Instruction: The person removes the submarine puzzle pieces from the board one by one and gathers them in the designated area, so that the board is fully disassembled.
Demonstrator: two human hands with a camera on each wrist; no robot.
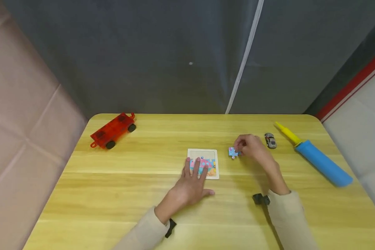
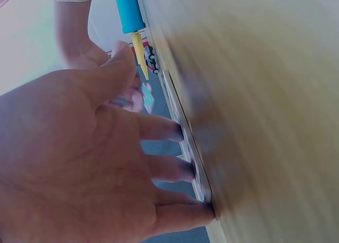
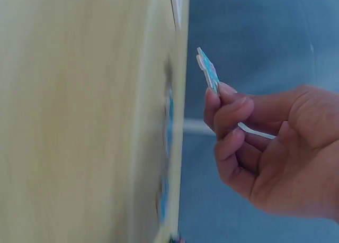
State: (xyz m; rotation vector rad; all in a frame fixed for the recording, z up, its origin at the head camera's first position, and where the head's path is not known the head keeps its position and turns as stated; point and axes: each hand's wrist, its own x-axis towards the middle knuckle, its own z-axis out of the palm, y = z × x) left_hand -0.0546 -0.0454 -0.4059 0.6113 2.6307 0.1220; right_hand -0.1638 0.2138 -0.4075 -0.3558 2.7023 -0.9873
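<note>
My left hand (image 1: pixel 190 187) lies with spread, fairly straight fingers across a small framed jigsaw puzzle (image 1: pixel 217 166), its fingertips on the pink, blue and orange picture. Part of the puzzle is covered by those fingers. To the right, my right hand (image 1: pixel 251 147) pinches a blue and pink puzzle piece (image 3: pixel 208 68) between thumb and fingertips. In the right wrist view this piece is tilted and raised above the tabletop. Further blue pieces (image 3: pixel 169 121) lie flat on the table there, blurred and seen edge-on.
A red toy wagon (image 1: pixel 114 131) stands at the back left of the wooden table (image 1: pixel 112 194). Right of my right hand are a small silver toy car (image 1: pixel 270 140) and a blue pump (image 1: pixel 323 163) with a yellow end. A dark grey partition (image 1: pixel 143 62) rises behind the table.
</note>
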